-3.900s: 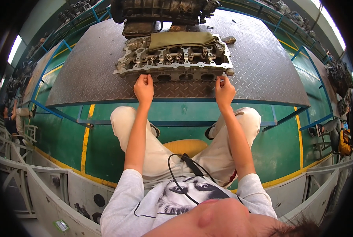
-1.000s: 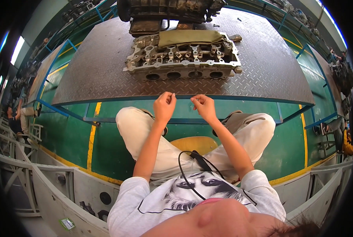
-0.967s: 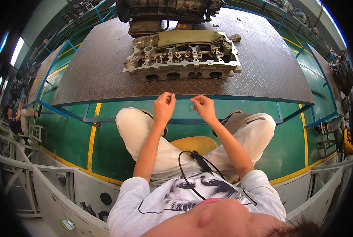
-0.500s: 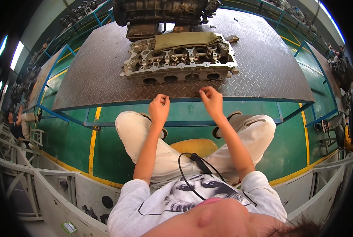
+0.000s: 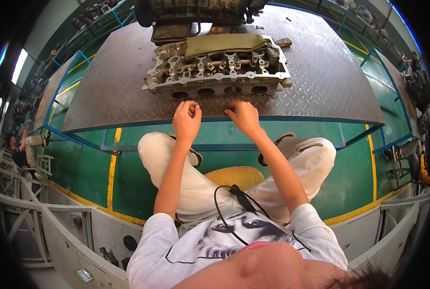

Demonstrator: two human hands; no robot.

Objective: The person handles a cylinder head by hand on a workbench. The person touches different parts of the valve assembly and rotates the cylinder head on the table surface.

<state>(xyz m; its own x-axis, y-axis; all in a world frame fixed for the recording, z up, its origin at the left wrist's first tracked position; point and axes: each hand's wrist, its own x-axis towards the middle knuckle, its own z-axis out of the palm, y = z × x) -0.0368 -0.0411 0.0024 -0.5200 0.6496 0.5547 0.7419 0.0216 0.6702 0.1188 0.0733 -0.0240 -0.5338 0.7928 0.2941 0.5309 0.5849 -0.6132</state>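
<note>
— Where do we have our hands?

— Both are at the near edge of the checker-plate desk [image 5: 104, 91], just in front of the cylinder head [image 5: 218, 70]. Our left hand [image 5: 186, 121] has its fingers curled loosely inward, and we cannot tell whether anything small sits inside them. Our right hand [image 5: 244, 116] lies palm down with its fingers bent on the plate, grasping nothing that we can see.

— And the cylinder head itself?

— It lies lengthwise across the middle of the desk, its row of round ports facing us, just beyond our fingertips but not touched by either hand. An olive cloth [image 5: 224, 44] is draped over its far side, and behind that stands a dark engine block [image 5: 195, 12] at the far edge of the desk.

— What do we see around us?

— We sit on a yellow stool [image 5: 234, 177] over a green floor [image 5: 80, 164] with yellow lines, knees apart under the desk's blue frame. A black cable [image 5: 224, 212] hangs down our chest.
</note>
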